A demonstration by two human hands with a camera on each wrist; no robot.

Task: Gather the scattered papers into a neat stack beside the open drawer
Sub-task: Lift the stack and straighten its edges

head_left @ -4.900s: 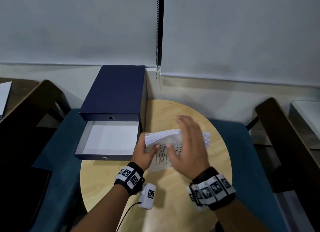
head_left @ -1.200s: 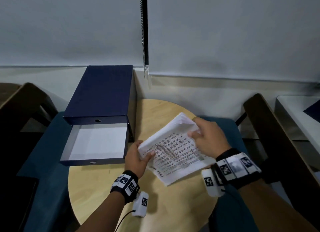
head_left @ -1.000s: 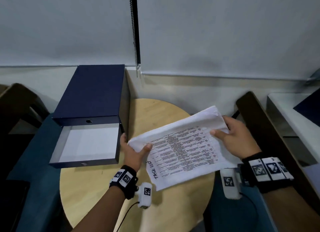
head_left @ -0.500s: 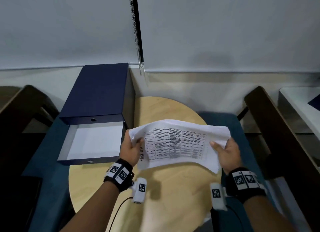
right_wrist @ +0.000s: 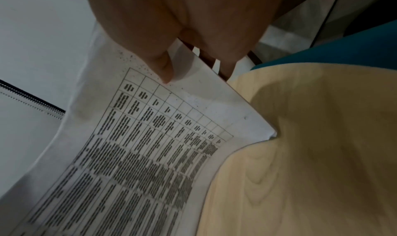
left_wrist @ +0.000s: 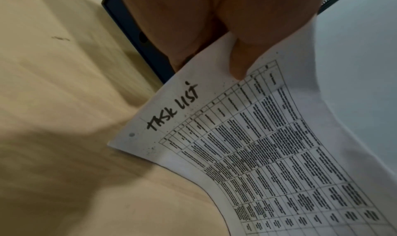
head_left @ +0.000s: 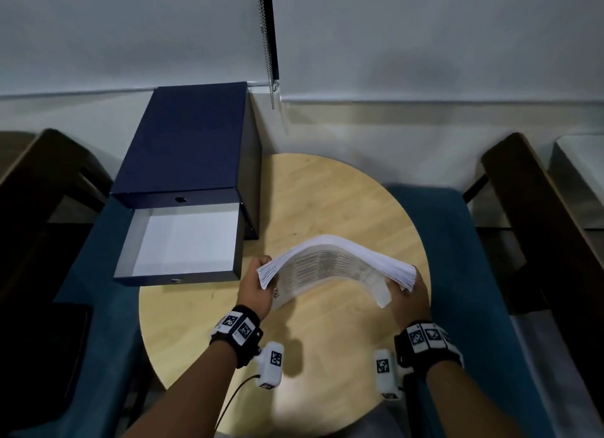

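Though the head view blurs it, papers read "TASK LIST".

My forearms are bare, no sleeves. Each wrist wears a black band set with white squares printed with black-and-white coded markers. A small white camera block hangs off each band, with its own marker square; a thin black cable trails from the left one, at lower centre.
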